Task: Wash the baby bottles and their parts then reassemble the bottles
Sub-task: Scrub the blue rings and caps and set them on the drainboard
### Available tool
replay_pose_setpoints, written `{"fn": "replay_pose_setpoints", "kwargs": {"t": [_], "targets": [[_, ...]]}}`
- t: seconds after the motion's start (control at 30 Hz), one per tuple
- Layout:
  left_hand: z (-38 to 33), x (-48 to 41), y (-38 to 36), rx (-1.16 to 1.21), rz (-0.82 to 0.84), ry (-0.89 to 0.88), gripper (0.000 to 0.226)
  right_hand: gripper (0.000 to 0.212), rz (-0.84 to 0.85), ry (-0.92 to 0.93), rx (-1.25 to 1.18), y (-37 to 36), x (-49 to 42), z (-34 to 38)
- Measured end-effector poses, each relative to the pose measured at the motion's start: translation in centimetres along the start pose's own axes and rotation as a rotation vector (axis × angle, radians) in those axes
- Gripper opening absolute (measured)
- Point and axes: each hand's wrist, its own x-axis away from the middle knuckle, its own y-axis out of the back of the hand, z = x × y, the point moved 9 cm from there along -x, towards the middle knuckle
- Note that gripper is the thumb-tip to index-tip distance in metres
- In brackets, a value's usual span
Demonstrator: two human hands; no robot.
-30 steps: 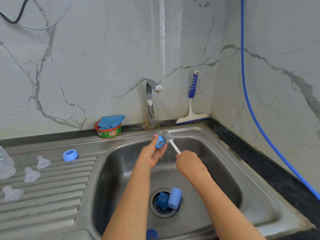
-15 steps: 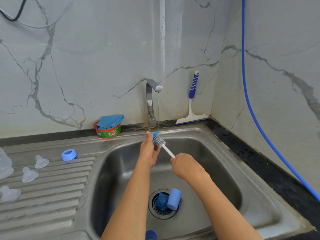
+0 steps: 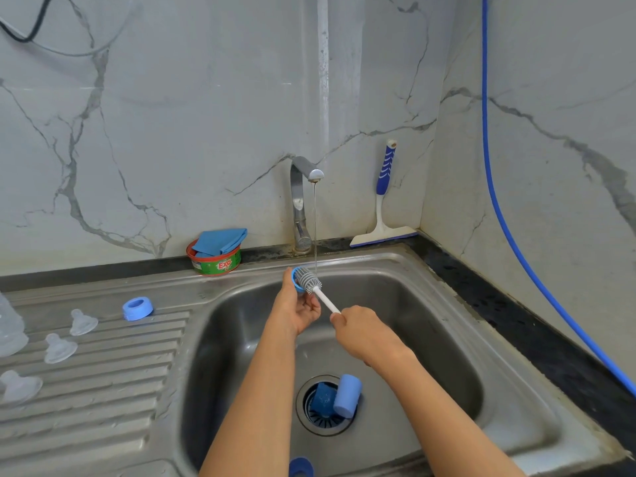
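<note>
A blue ring (image 3: 295, 283) is pinched at the left hand's (image 3: 297, 313) fingertips; a brush (image 3: 311, 283) is gripped in the right hand (image 3: 361, 333). The ring is best rotated so every thread gets scrubbed.

Take the drain (image 3: 315, 420) as the dial's centre. A cap (image 3: 347, 395) and a sponge (image 3: 323, 399) lie in it, touching, the cap at the sponge's 3 o'clock. Behind the sink basin (image 3: 430, 339), the tap (image 3: 298, 204) stands at 12, the squeegee (image 3: 382, 215) at 1, and the tub (image 3: 215, 265) with a cloth (image 3: 220, 241) in it at 11. The drainboard (image 3: 103, 390), at 9 to 10, carries a loose collar (image 3: 137, 308), three nipples (image 3: 82, 321) (image 3: 59, 347) (image 3: 19, 387) and, farthest left, a bottle (image 3: 10, 328). Above the basin at 12, the left hand (image 3: 297, 309) holds a screw ring (image 3: 295, 282) with the brush (image 3: 309, 282) against it. The right hand (image 3: 361, 333), on the brush handle, is at the left hand's 4.
</note>
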Motion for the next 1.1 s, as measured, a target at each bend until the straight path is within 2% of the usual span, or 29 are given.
{"fn": "replay_pose_setpoints", "kwargs": {"t": [0.13,0.27,0.4,0.5,0.63,0.7,0.8,0.87,0.97,1.1], "targets": [[-0.5,0.5,-0.4,-0.019,0.051,0.003,0.047,0.03,0.092,0.007,-0.109,0.4,0.5,-0.2],[-0.8,0.7,0.0,-0.082,0.053,-0.01,0.044,0.024,0.29,-0.084,-0.278,-0.4,1.2,-1.2],[-1.1,0.6,0.8,-0.223,-0.008,-0.065,0.037,0.023,0.399,-0.178,-0.261,-1.1,1.8,-2.3],[-2.0,0.6,1.2,-0.348,-0.115,-0.18,0.034,0.022,0.36,-0.186,-0.153,-0.7,1.7,-2.7],[-2.2,0.6,0.6,-0.435,-0.167,-0.319,0.03,0.033,0.089,-0.16,0.048,0.3,0.7,-2.2],[-1.9,0.8,0.3,-0.347,-0.177,-0.306,0.034,0.035,-0.034,-0.133,0.072,0.1,0.0,-2.0],[-1.3,0.5,0.2,-0.139,-0.143,-0.152,0.049,0.035,-0.128,-0.053,0.074,-0.1,-0.5,-1.2],[-0.8,0.1,0.0,-0.036,-0.089,-0.059,0.052,0.036,-0.126,-0.033,-0.026,0.3,-0.5,-1.2],[0.4,-0.1,0.4,-0.031,-0.038,0.01,0.053,0.035,-0.014,-0.019,-0.054,0.4,-0.5,-1.4],[0.6,-0.2,0.4,-0.078,-0.052,-0.044,0.047,0.028,0.153,-0.111,-0.147,-0.2,0.0,-2.9]]}}
